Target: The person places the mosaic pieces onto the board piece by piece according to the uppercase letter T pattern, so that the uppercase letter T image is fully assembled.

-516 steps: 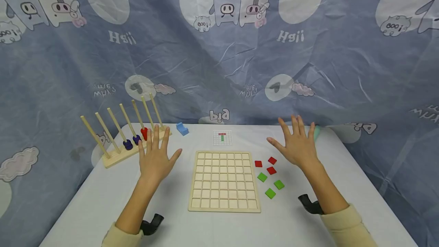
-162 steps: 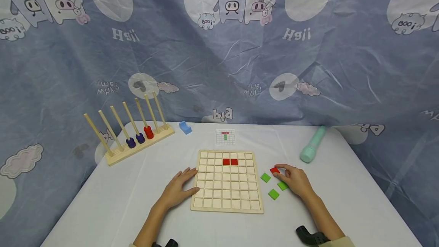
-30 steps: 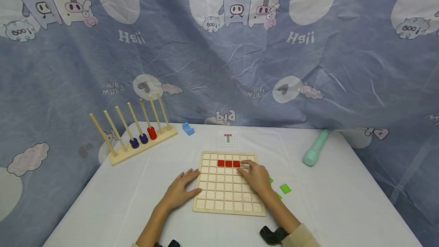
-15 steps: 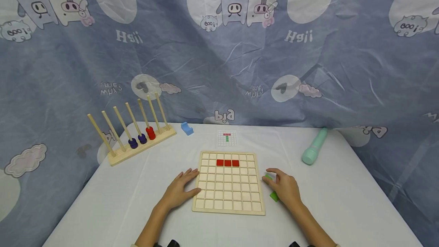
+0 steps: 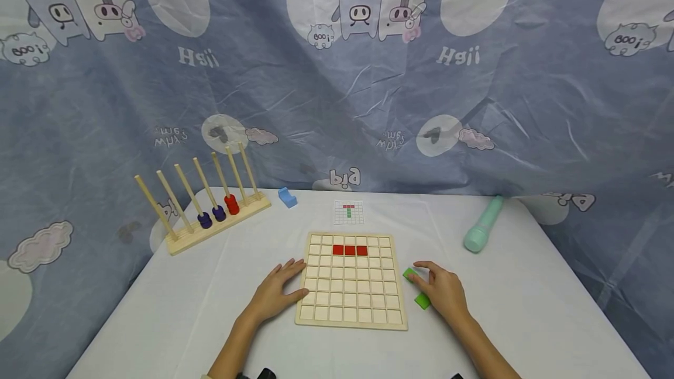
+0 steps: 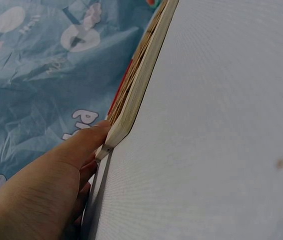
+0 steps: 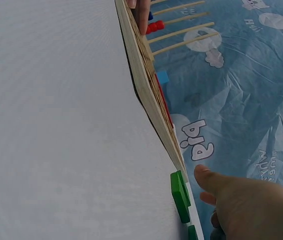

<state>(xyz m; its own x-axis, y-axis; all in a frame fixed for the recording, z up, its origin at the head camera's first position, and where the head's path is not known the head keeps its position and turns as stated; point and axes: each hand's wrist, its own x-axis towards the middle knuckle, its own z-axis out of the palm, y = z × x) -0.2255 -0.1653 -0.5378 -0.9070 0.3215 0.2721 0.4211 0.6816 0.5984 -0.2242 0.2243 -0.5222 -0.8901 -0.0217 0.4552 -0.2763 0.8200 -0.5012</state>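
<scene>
My left hand rests against the left edge of the wooden grid board, its thumb and fingertips touching the rim. The left wrist view shows its thumb at the board's edge. In an upper row of the board, three red square tiles lie side by side. My right hand hovers low to the right of the board, thumb and index finger apart. Its thumb tip overlaps one green tile in the head view; another green tile lies just below. The right wrist view shows the thumb beyond a green tile.
Behind the board lies a small pattern card with a red and green T. A wooden peg rack with red and purple beads stands at the back left, near a blue block. A mint-green flashlight-shaped object lies at the right.
Three red tiles have come from the table onto the board, the last let go about a second ago. My right hand has moved back right to the green tiles; the left stays at the board.
</scene>
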